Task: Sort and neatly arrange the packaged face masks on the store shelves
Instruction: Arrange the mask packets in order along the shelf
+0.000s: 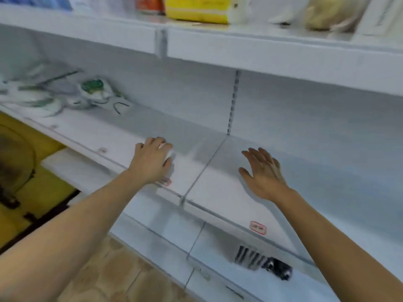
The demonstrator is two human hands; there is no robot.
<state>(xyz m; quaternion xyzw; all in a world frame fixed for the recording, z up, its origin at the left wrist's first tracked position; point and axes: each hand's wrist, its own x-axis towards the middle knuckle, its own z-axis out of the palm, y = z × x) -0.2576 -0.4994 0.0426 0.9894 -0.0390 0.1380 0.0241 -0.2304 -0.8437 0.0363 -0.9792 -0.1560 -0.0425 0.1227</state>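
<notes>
A loose pile of packaged face masks [65,94], white with green print, lies at the far left of the middle shelf [218,192]. My left hand [150,160] rests on that shelf near its front, fingers curled round something small and white [169,154]; blur hides what it is. My right hand [263,173] hovers over the right shelf section with fingers spread and nothing in it.
The upper shelf [261,46] holds a yellow pack [196,7] and other bagged goods. Red price tags [258,227] sit on the shelf edge. A small dark packaged item [261,258] lies on the lower shelf. A yellow crate [32,171] stands at left.
</notes>
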